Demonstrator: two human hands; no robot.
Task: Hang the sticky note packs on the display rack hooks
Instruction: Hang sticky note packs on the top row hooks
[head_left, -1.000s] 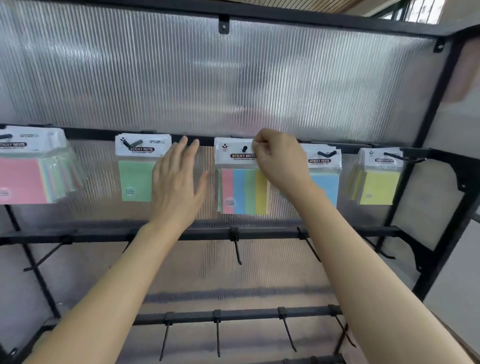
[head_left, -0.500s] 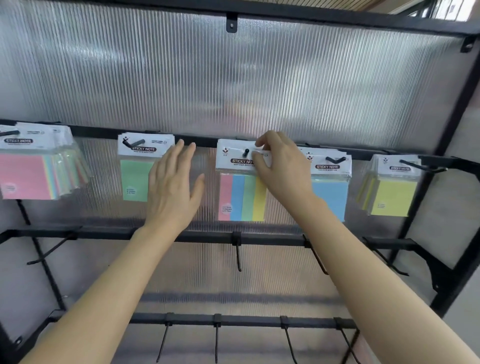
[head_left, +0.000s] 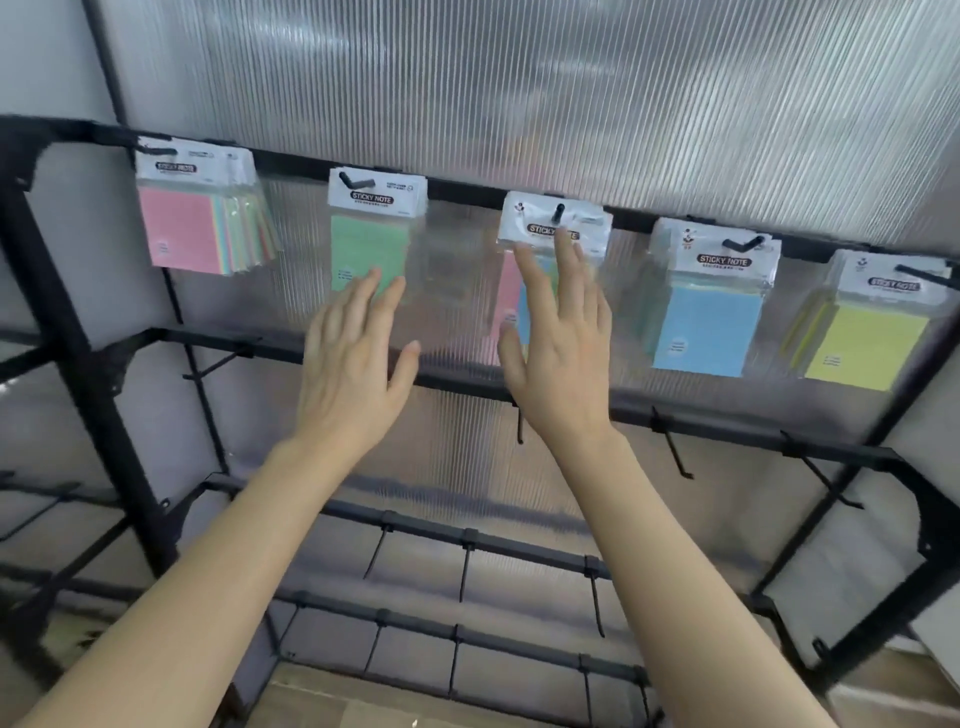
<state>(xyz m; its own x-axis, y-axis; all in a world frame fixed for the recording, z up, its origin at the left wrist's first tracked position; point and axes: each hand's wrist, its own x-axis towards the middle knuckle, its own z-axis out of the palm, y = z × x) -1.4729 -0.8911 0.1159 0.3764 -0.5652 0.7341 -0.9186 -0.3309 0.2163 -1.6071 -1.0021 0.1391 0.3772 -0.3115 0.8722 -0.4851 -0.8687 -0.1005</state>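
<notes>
From the head camera, the striped sticky note pack hangs on its hook on the display rack. The right hand is in front of it, fingers straight and spread, holding nothing; whether they touch it cannot be told. The left hand, also flat and empty, is to the pack's left, just below the green pack.

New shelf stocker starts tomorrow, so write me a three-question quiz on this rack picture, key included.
1. True or false: the left hand grips the green pack.
2. Which pack hangs farthest right on the top rail? A pink, B yellow, C blue.
3. Fill in: packs hang on ___ top-rail hooks.
Key: 1 false, its fingers are straight and hold nothing. 2 B, the yellow pack. 3 five.
</notes>
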